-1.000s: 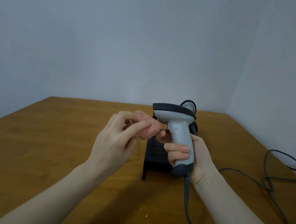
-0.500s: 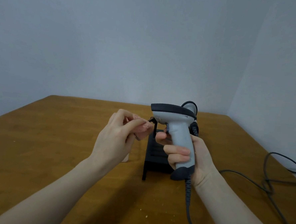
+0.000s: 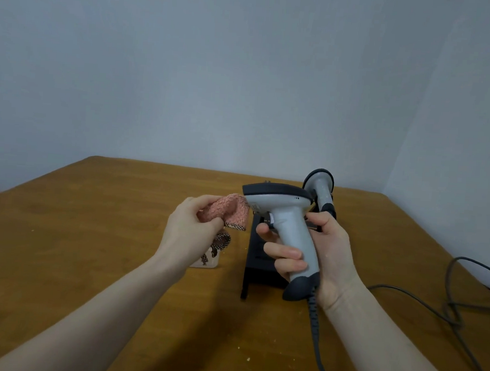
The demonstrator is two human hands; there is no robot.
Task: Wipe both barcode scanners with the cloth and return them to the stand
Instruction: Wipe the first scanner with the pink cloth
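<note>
My right hand [image 3: 330, 256] grips the handle of a grey barcode scanner [image 3: 286, 216] with a dark top, held upright above the table, its head pointing left. My left hand [image 3: 189, 228] pinches a pink cloth [image 3: 230, 211] with a checked edge, and the cloth touches the scanner's front end. Behind the held scanner, a second grey scanner [image 3: 321, 190] sits on the black stand [image 3: 258, 260], partly hidden by my right hand.
The wooden table [image 3: 91, 233] runs to a wall at the back and right. Dark cables [image 3: 454, 307] loop over the table at the right. The held scanner's cord [image 3: 316, 338] hangs toward the front edge. A small pale object [image 3: 209, 262] lies under my left hand.
My left hand has shifted its hold on the cloth, spread it out and brought it back against the scanner's front. The scanner has stayed nearly in place in my right hand.
</note>
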